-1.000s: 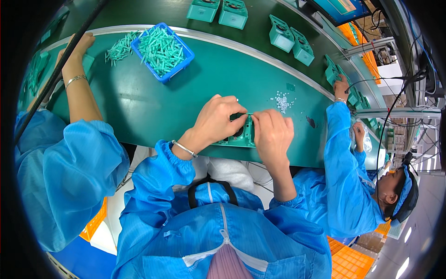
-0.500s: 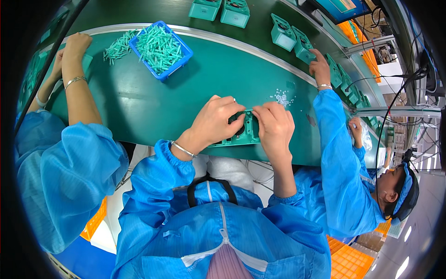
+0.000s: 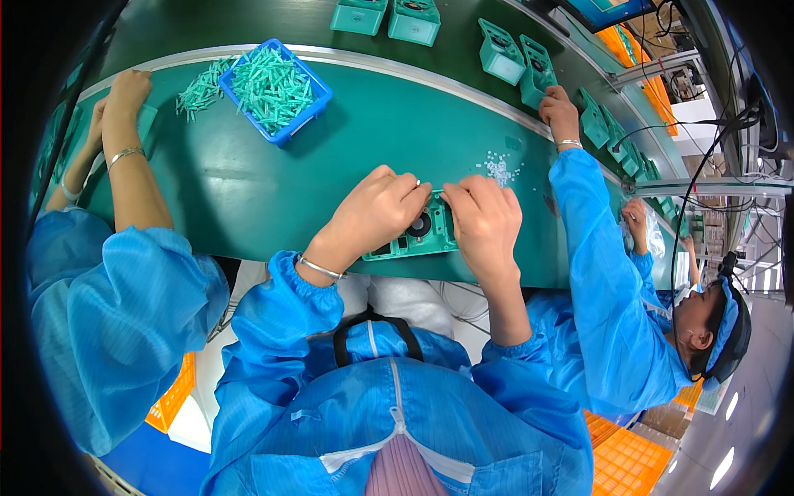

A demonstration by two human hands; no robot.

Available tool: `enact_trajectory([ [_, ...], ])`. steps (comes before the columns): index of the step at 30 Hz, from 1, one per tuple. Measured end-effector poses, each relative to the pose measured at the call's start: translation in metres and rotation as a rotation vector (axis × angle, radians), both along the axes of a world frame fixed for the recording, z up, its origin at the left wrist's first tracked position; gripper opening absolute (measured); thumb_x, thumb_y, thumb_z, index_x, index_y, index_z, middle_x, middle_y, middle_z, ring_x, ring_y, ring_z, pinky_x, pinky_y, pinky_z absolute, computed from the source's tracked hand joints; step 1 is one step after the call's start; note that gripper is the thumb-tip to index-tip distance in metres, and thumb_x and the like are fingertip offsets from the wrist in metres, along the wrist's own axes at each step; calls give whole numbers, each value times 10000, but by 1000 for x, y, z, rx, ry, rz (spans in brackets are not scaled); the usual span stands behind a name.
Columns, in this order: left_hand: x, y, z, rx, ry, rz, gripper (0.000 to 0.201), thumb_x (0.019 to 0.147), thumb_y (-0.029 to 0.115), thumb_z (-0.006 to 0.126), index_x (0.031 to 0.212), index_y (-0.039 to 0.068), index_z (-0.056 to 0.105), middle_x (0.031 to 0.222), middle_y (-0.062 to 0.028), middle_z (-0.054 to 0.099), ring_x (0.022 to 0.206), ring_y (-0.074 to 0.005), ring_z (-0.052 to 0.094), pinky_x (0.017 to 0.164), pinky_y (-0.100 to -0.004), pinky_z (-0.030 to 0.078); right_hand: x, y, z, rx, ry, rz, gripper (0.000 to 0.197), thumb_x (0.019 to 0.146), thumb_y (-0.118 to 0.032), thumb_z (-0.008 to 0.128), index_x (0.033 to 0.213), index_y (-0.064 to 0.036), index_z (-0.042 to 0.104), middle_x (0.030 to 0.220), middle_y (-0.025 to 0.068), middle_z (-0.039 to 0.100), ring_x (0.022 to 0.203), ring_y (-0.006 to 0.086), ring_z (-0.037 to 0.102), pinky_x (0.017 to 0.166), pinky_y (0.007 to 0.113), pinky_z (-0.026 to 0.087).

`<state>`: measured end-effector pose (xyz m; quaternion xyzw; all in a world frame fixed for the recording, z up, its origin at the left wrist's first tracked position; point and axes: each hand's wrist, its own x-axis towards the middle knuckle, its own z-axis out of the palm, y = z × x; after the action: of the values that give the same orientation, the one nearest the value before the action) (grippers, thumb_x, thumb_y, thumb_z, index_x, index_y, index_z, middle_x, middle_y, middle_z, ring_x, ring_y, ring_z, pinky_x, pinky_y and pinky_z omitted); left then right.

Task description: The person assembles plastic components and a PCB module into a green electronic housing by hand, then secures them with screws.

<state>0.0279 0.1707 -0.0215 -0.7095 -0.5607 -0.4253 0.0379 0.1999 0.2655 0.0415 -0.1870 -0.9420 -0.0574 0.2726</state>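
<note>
A green plastic housing [image 3: 437, 236] with a round black speaker [image 3: 420, 225] set in it lies at the table's near edge, in front of me. My left hand [image 3: 374, 211] reaches over its left part, fingers closed at the far edge and covering some of the housing. At the far right corner, my right hand [image 3: 486, 221] has its fingertips pinched together; whatever is between them is hidden. The two sets of fingertips are close to each other. Beyond my right hand lies a scatter of small whitish pieces [image 3: 499, 168].
A blue bin [image 3: 322, 96] of green plastic sticks stands far left, a loose pile [image 3: 203, 89] beside it. Green housings [image 3: 413, 26] line the far strip behind a metal rail [image 3: 364, 62]. Co-workers' arms [image 3: 128, 161] are at left and right [image 3: 579, 198].
My left fingers have shifted off the speaker toward the far edge, so more of it shows. The right hand stays at the corner. The co-worker's hand at right has moved slightly.
</note>
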Motion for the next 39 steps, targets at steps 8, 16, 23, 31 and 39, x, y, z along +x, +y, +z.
enact_trajectory([
  [8,2,6,2,-8,-14,-51,281,835,30,764,1111,-15,742,900,-74,673,766,-227,652,734,-372,500,6,3,-5,9,-10,-17,149,763,-103,696,905,-85,739,849,1,601,767,169,618,661,353,407],
  [16,0,4,7,-209,-434,-47,170,892,42,740,1048,41,807,842,-129,689,766,-299,685,706,-406,494,5,6,-6,-71,45,-9,120,771,-67,710,883,-85,750,833,3,613,766,177,630,654,354,417],
  [23,-3,8,7,-351,-642,-115,234,876,40,773,1106,56,813,869,-114,729,783,-268,693,741,-374,523,12,8,-8,-284,116,-25,149,792,-64,815,933,-88,774,848,24,660,761,210,667,663,360,453],
  [31,10,13,10,-259,-319,28,222,867,182,828,1083,136,840,811,-40,700,705,-221,650,669,-372,435,23,11,-12,-490,201,-55,186,810,-32,822,992,-49,786,903,67,695,781,270,680,718,388,510],
  [39,14,16,11,-224,-239,90,184,879,214,815,1055,184,859,759,15,649,655,-185,587,685,-349,370,24,14,-15,-476,244,-30,165,815,-9,816,975,-36,783,915,88,696,802,292,680,733,405,534],
])
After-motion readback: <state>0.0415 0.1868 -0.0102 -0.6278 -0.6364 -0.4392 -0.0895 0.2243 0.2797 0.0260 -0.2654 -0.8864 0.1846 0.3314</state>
